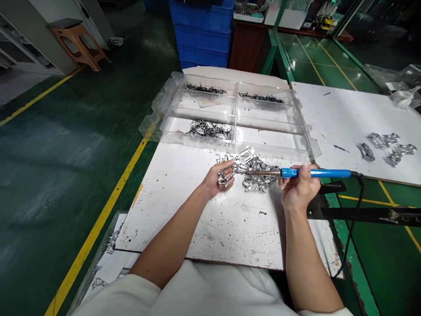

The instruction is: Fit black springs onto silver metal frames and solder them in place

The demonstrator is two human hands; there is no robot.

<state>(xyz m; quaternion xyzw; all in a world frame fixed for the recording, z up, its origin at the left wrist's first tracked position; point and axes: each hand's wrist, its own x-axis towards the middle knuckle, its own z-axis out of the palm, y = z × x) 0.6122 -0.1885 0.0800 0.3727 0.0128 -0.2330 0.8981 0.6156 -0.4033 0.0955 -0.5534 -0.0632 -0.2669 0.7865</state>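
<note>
My left hand [217, 179] is closed on a shiny silver frame-like part [241, 161], tilted above the white tabletop. My right hand [301, 188] grips the blue handle of a soldering iron [315, 173], which points left. The iron's metal tip reaches the silver part near my left fingers; whether it touches cannot be made out. Behind and below the iron lies a pile of similar silver parts with dark pieces [259, 182]. A black cord [355, 219] runs down from the handle's end.
A clear divided tray [236, 112] with several compartments stands behind the pile; black wiry pieces [210, 130] lie in some. Several silver parts [393, 151] rest on the white board at right. Blue crates [204, 35] are stacked behind. A dark metal bar [368, 213] juts out at right.
</note>
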